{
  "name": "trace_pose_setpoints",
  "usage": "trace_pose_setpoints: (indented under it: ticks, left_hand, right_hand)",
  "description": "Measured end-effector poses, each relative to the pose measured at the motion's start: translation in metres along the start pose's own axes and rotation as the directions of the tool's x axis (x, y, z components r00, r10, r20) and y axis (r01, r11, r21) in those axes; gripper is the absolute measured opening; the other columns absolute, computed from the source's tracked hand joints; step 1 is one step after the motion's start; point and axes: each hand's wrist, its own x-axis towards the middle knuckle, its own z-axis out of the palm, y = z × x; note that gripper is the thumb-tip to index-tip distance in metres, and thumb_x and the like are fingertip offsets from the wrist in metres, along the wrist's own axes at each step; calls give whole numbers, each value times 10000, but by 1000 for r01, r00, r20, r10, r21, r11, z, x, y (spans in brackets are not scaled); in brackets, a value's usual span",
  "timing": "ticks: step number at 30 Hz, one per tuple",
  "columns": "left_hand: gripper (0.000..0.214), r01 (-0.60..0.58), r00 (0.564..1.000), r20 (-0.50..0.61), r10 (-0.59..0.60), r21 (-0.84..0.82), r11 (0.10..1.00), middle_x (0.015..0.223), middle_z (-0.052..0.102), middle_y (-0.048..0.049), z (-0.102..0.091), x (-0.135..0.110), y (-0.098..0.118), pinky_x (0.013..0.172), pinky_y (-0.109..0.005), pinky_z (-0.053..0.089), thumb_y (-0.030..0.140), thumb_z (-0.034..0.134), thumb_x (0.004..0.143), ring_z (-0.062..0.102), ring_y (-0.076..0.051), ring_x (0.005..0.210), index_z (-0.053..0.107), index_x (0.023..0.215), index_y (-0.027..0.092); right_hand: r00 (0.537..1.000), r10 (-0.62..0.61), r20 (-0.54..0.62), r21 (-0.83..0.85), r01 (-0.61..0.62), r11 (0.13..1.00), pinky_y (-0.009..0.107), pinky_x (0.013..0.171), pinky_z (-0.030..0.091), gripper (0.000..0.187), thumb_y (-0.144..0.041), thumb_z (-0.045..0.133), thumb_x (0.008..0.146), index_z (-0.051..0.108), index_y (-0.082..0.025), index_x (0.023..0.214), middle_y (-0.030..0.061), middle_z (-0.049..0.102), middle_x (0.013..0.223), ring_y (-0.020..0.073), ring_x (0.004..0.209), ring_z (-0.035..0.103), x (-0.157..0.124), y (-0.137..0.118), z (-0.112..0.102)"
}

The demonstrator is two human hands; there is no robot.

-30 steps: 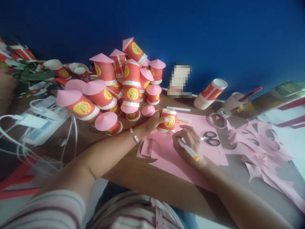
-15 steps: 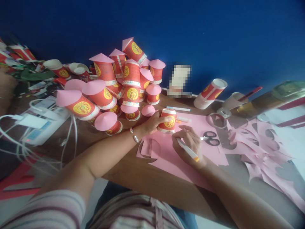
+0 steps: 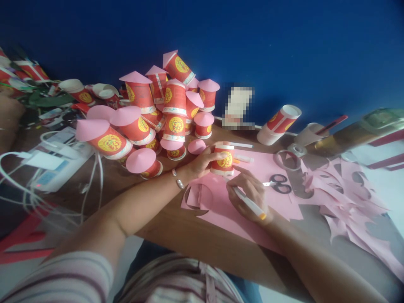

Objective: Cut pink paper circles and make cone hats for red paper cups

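My left hand (image 3: 202, 162) is closed around a red paper cup (image 3: 223, 160) with a yellow round emblem, held near upright above the pink paper (image 3: 221, 202). My right hand (image 3: 248, 193) grips a white marker (image 3: 249, 203) with an orange end, its tip side close to the cup's lower rim. The fingers of the right hand are near the cup; whether they touch it I cannot tell. Black-handled scissors (image 3: 279, 184) lie on the pink paper just right of this hand. Another capped marker (image 3: 244, 159) with orange on it lies behind the cup.
Several red cups with pink cone tops (image 3: 175, 101) are heaped at left centre. A white power strip (image 3: 57, 168) with cables stands left. Tape rolls (image 3: 287, 160), stacked cups (image 3: 279, 124) and pink paper scraps (image 3: 344, 185) are at right. Part of another person's arm (image 3: 9, 111) shows far left.
The cup in my left hand has shifted very slightly to the right. My right hand with the marker has moved a little, staying beside the cup.
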Motion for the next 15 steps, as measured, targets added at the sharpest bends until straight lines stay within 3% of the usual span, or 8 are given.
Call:
trace_pose_setpoints:
  ticks: [4, 9, 15]
  left_hand:
    - [490, -35, 999, -20, 34, -49, 998, 1127, 704, -76, -3, 3, -3, 900, -346, 510, 291, 742, 794, 657, -219, 1035, 652, 1266, 193]
    - [326, -40, 997, 57, 43, -53, 998, 982, 714, -73, -2, 5, -4, 832, -326, 524, 337, 746, 813, 671, -196, 899, 689, 1077, 154]
    - [388, -14, 999, 30, 13, 31, 999, 905, 710, -57, -1, 4, -5, 752, -294, 540, 376, 879, 732, 664, -161, 805, 689, 980, 145]
  right_hand:
    - [1000, 2, 15, 41, -3, 999, 544, 1025, 606, 224, -40, 627, 873, 577, -228, 984, -35, 641, 747, 137, 622, 610, -2, 0, 0]
    - [999, 4, 37, 52, -6, 999, 531, 992, 623, 214, -50, 615, 882, 583, -233, 988, -42, 641, 736, 139, 613, 620, 2, -2, -2]
    - [997, -43, 64, 75, 38, 996, 508, 967, 634, 200, -62, 607, 899, 587, -236, 993, -47, 667, 727, 138, 603, 639, 5, -4, -2]
